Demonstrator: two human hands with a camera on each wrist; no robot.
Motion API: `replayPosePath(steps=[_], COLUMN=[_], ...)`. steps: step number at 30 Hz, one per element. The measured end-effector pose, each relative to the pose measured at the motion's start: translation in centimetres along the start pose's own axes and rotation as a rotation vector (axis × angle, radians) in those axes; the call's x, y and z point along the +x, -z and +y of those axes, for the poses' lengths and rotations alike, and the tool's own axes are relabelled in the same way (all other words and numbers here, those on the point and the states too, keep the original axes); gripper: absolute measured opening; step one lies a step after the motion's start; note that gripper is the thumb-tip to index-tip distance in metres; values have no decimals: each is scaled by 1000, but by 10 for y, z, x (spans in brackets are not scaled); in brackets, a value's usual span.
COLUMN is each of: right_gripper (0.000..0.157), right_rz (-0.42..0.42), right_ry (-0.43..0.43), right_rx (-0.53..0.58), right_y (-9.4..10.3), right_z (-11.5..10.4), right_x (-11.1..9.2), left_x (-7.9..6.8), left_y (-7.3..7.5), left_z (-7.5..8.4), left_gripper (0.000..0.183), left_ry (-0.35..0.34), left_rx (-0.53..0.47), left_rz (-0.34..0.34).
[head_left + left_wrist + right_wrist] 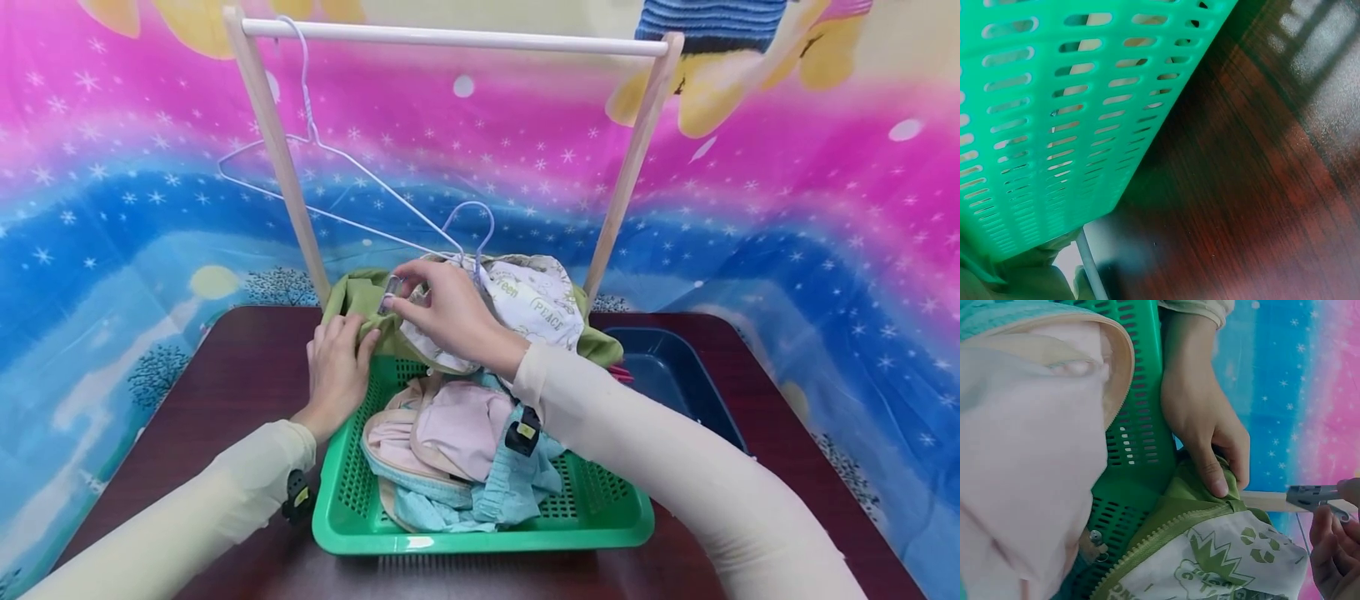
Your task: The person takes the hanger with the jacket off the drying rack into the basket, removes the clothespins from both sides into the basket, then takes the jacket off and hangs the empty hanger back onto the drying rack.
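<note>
My right hand (457, 312) pinches a clear grey clothespin (1310, 495) between thumb and fingers, above a green garment (348, 300) with a white printed lining. At the basket's far left corner, my left hand (1204, 419) holds the garment's green edge between thumb and fingers. A lilac hanger (474, 208) pokes its hook up out of that garment, its lower part hidden. The garment lies across the far rim of a green basket (480, 542). Inside the basket is a pink and turquoise zippered garment (465, 425).
Behind the basket stands a rack with wooden posts and a white bar (450, 35). A second lilac hanger (375, 179) hangs from its left end. At the right rests a dark blue tray (675, 367) on the brown table (247, 367). A patterned cloth backdrop encloses the table.
</note>
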State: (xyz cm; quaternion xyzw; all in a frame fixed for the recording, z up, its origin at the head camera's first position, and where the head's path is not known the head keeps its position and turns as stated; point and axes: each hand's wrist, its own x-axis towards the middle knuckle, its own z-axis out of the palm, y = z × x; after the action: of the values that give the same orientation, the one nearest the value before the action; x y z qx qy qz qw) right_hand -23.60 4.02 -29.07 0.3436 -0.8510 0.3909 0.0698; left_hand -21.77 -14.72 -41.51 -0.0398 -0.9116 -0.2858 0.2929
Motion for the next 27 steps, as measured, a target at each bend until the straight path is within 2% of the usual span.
replayPosePath(steps=[4,11,18,27], right_gripper=[35,35,37,35], right_rz=[2,-15,-23,-56], right_ry=[12,31,76,7], right_rx=[-22,59,54,54], right_y=[2,2,5,16], right_z=[3,8,20,33], right_x=[-8,-26,-41,-58], left_x=[0,0,0,0], left_y=[0,2,1,-1], left_z=[0,0,0,0], left_gripper=[23,24,23,25], left_ry=[1,22,16,12], left_rx=[0,-8,-12,-9], left_rz=[-5,-7,6,0])
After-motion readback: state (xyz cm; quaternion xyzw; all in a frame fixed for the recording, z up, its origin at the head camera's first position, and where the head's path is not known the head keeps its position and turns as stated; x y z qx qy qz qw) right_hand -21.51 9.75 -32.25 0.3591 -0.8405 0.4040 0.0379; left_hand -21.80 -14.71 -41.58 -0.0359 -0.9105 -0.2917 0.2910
